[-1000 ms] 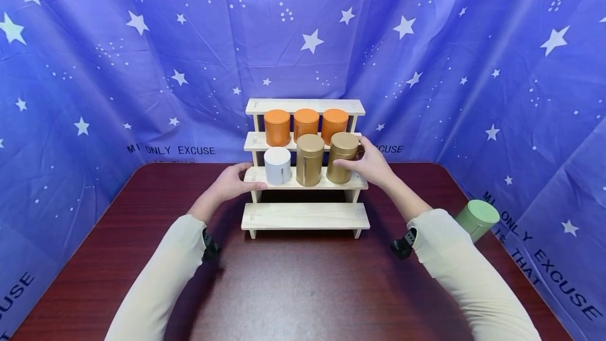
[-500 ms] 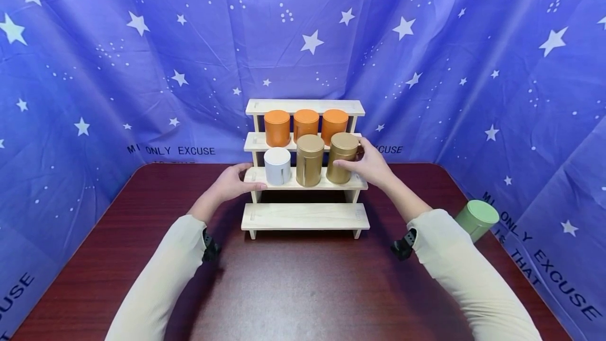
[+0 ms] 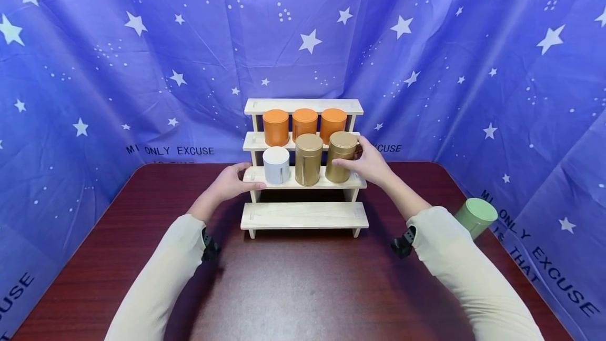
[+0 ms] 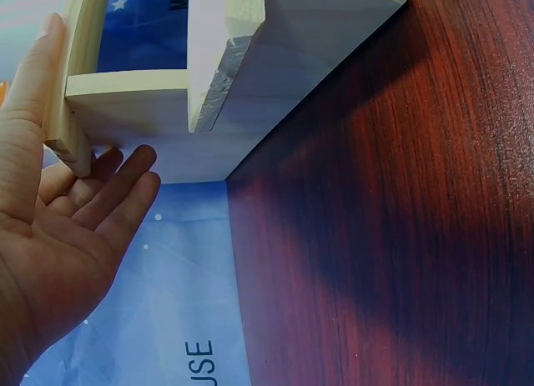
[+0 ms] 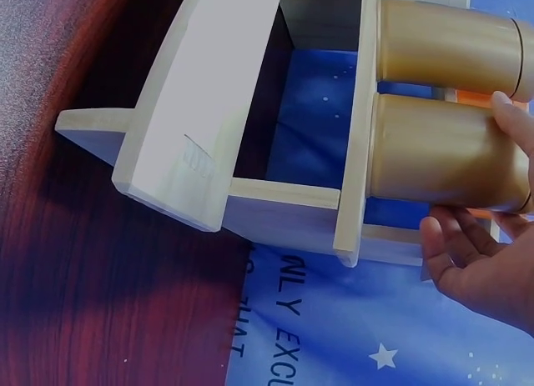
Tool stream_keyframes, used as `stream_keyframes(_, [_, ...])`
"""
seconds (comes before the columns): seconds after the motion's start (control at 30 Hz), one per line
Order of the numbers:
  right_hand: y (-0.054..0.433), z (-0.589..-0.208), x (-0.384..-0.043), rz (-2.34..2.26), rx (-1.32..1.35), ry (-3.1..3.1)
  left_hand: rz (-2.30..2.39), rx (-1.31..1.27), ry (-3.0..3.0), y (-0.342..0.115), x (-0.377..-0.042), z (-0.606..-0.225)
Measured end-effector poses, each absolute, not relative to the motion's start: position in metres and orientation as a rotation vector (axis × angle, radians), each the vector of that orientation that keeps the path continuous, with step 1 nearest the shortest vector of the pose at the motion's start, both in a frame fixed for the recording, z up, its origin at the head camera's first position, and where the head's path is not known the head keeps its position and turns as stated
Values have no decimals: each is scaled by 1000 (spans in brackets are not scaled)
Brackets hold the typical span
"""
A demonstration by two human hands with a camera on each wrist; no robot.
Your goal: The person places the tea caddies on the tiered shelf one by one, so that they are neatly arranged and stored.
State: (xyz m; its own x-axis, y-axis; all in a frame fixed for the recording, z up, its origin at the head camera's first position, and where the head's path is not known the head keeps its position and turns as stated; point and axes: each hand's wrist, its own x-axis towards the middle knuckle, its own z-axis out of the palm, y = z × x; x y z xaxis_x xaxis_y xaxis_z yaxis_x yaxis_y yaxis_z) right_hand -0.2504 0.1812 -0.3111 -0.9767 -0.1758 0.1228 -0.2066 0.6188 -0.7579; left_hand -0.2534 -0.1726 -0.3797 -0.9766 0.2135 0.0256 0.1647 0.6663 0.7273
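A stepped wooden rack (image 3: pixel 303 216) stands on the table. My left hand (image 3: pixel 232 182) holds the left end of its second step from the bottom, thumb along the board and fingers curled beneath, as the left wrist view shows. At the right end of that step, my right hand (image 3: pixel 371 164) grips an upright gold tin (image 3: pixel 338 173) between thumb and fingers. The tin's base is at the board in the right wrist view. Beside it stand another gold tin (image 3: pixel 309 167) and a shorter white tin (image 3: pixel 276 167).
On the step above are three orange tins, the leftmost tin (image 3: pixel 276 129) among them. A green tin (image 3: pixel 475 217) at the far right is partly hidden by the right sleeve (image 3: pixel 454 249). Starry blue cloth (image 3: pixel 213 30) surrounds the dark red table (image 3: pixel 303 288).
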Motion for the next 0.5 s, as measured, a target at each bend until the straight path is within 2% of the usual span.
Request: stream_keyframes(0.5, [192,-305,-245,1338,364,-2780,1202,312,2817,-173,-253,-379])
